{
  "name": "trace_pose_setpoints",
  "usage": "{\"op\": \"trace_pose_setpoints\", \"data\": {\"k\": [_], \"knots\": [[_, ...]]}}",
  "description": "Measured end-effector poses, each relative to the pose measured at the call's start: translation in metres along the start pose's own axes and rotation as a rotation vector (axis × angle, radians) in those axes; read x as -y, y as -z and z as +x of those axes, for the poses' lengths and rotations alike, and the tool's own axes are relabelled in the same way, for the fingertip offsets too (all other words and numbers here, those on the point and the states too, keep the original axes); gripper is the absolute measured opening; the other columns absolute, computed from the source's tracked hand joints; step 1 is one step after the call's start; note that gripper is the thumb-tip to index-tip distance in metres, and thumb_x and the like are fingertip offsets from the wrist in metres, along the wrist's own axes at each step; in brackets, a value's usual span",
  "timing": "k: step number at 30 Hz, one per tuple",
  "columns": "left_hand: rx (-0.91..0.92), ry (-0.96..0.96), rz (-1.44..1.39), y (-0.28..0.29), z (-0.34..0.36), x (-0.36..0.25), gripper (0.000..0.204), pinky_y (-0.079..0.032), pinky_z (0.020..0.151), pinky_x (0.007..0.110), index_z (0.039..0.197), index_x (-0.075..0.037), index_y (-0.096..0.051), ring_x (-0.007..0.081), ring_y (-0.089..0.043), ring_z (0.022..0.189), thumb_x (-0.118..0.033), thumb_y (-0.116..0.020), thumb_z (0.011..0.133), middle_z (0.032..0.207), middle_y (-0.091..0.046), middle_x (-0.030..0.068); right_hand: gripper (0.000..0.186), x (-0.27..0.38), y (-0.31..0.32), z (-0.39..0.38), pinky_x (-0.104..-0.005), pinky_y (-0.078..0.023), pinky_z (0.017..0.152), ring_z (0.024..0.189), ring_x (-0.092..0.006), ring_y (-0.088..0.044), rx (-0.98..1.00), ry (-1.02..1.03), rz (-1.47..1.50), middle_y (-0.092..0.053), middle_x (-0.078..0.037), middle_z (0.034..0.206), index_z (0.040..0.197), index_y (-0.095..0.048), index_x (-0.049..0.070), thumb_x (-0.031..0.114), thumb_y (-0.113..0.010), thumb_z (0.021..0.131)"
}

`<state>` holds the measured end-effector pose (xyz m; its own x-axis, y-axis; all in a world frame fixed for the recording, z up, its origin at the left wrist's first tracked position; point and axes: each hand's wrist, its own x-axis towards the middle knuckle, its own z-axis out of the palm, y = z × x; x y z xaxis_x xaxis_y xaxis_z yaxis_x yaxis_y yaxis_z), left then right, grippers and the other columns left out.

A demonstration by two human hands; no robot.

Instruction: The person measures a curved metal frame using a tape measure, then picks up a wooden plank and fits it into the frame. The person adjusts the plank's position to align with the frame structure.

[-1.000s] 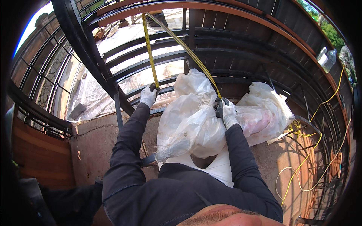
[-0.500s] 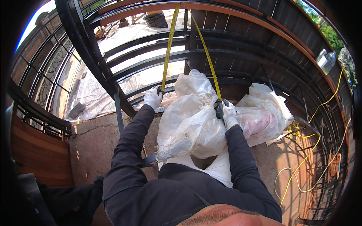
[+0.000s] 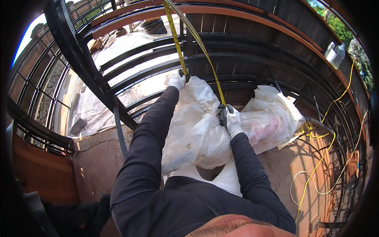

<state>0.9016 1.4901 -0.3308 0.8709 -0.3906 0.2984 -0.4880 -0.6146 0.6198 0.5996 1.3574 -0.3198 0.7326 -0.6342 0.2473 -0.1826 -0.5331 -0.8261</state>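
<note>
Left hand (image 3: 176, 80): I see it pinching the tape blade (image 3: 170, 31), which runs toward 12 o'clock
Right hand (image 3: 233, 120): gripping the tape case (image 3: 223, 114)

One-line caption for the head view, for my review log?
Gloved left hand and right hand stretch a yellow tape measure up along a black metal railing above plastic-wrapped bundles.

Both gloved hands gripped a yellow tape measure (image 3: 197, 43) that looped upward past the black railing (image 3: 130, 75). The left hand (image 3: 176, 81) pinched the tape near a rail; the right hand (image 3: 231, 120) clasped the dark case above crumpled plastic sheeting (image 3: 197, 130). A yellow cord (image 3: 316, 173) trailed across the concrete floor (image 3: 98, 154) at right.
</note>
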Motion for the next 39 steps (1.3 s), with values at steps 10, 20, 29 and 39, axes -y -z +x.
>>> {"op": "trace_pose_setpoints", "data": {"k": [10, 20, 29, 39], "knots": [[-0.013, 0.059, 0.021, -0.03, 0.026, -0.017, 0.047, -0.052, 0.09, 0.044, 0.126, -0.011, -0.061, 0.0363, -0.066, 0.101, -0.029, -0.062, 0.083, 0.102, -0.069, 0.0222, 0.026, -0.052, -0.012, 0.015, -0.0399, -0.051, 0.079, 0.086, -0.0311, -0.067, 0.061, -0.2, 0.154, -0.071, -0.014, 0.09, 0.109, -0.07, 0.009, 0.024, -0.054, 0.095], [0.104, 0.114, 0.22, -0.019, 0.021, -0.053, 0.055, -0.05, 0.095, 0.044, 0.137, -0.01, -0.052, 0.0365, -0.064, 0.108, -0.032, -0.061, 0.087, 0.112, -0.068, 0.0216, 0.026, -0.018, 0.0, 0.009, -0.025, -0.041, 0.048, 0.052, -0.0083, -0.05, 0.077, -0.372, 0.604, -0.062, 0.0, 0.07, 0.104, -0.071, 0.004, 0.019, -0.051, 0.1], [0.164, 0.136, 0.289, -0.008, 0.017, -0.067, 0.039, -0.051, 0.094, 0.044, 0.126, -0.007, -0.059, 0.0332, -0.064, 0.111, -0.022, -0.053, 0.091, 0.119, -0.066, 0.019, 0.026, -0.038, -0.01, 0.016, -0.0249, -0.038, 0.043, 0.047, -0.0072, -0.046, 0.085, -0.383, 0.512, -0.06, -0.001, 0.067, 0.1, -0.072, 0.007, 0.021, -0.051, 0.099], [0.162, 0.137, 0.29, -0.011, 0.021, -0.073, 0.035, -0.051, 0.094, 0.043, 0.124, -0.008, -0.061, 0.0329, -0.064, 0.113, -0.018, -0.048, 0.093, 0.121, -0.066, 0.0185, 0.026, -0.12, -0.037, 0.038, -0.0259, -0.039, 0.043, 0.047, -0.0078, -0.046, -0.019, -0.109, 0.189, -0.061, 0.0, 0.065, 0.1, -0.073, 0.007, 0.021, -0.05, 0.099]]}}
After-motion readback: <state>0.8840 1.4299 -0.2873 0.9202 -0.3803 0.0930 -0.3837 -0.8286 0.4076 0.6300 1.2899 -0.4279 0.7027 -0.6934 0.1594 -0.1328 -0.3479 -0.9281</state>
